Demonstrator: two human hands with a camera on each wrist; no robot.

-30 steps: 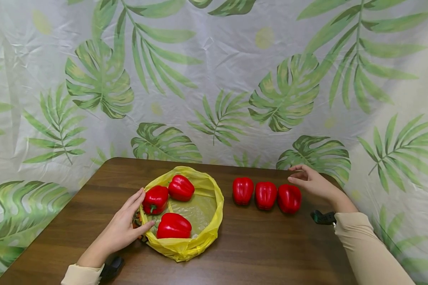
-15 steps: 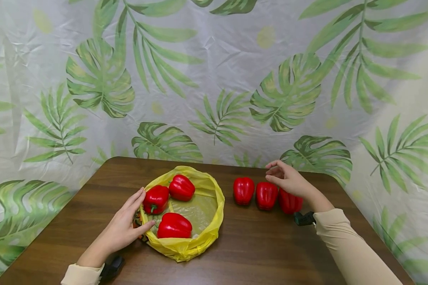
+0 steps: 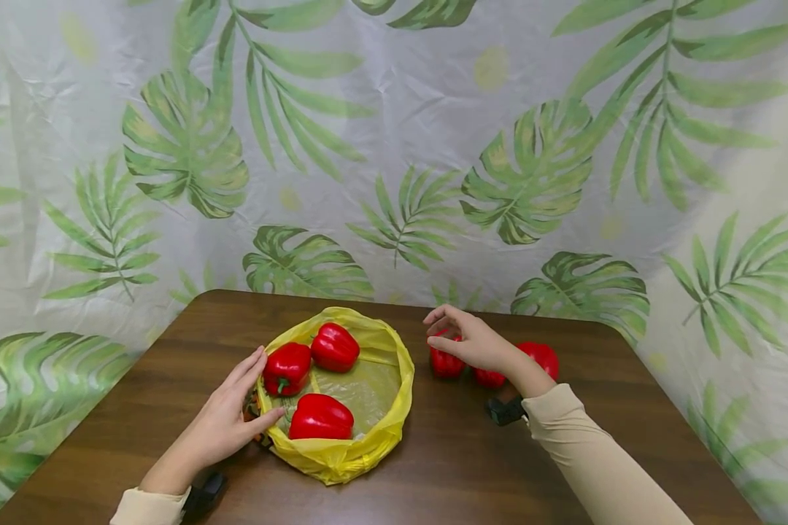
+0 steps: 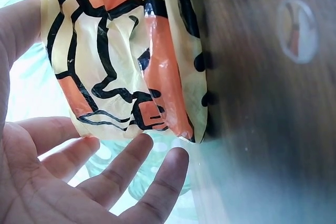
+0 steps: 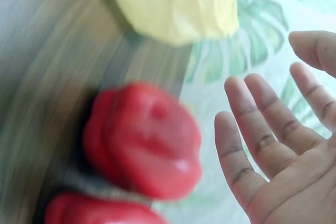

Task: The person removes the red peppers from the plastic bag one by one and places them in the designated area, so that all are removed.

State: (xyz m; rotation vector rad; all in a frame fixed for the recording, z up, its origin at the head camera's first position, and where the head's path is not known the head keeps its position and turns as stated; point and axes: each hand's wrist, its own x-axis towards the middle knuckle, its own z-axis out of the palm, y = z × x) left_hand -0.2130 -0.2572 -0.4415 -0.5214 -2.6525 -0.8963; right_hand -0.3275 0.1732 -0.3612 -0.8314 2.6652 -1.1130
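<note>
A yellow plastic bag (image 3: 402, 397), its mouth spread into a round opening, stands on the table with three red bell peppers (image 3: 322, 417) inside. My left hand (image 3: 217, 419) rests against the bag's left side, fingers extended and thumb at the rim. In the left wrist view, orange and black print shows on the bag's side (image 4: 115, 51). To the right of the bag stand three more red peppers in a row. My right hand (image 3: 476, 343) hovers over the leftmost pepper (image 3: 446, 364), partly hiding it and the middle one. The right wrist view shows its fingers spread, apart from a pepper (image 5: 144, 140).
Brown wooden table (image 3: 446, 474) lies under everything. Behind it hangs a leaf-patterned sheet (image 3: 407, 146). The rightmost pepper (image 3: 541, 357) is partly covered by my right forearm.
My right hand has moved left, from beyond the rightmost pepper to above the leftmost one. The left hand, the bag and the peppers stay where they were.
</note>
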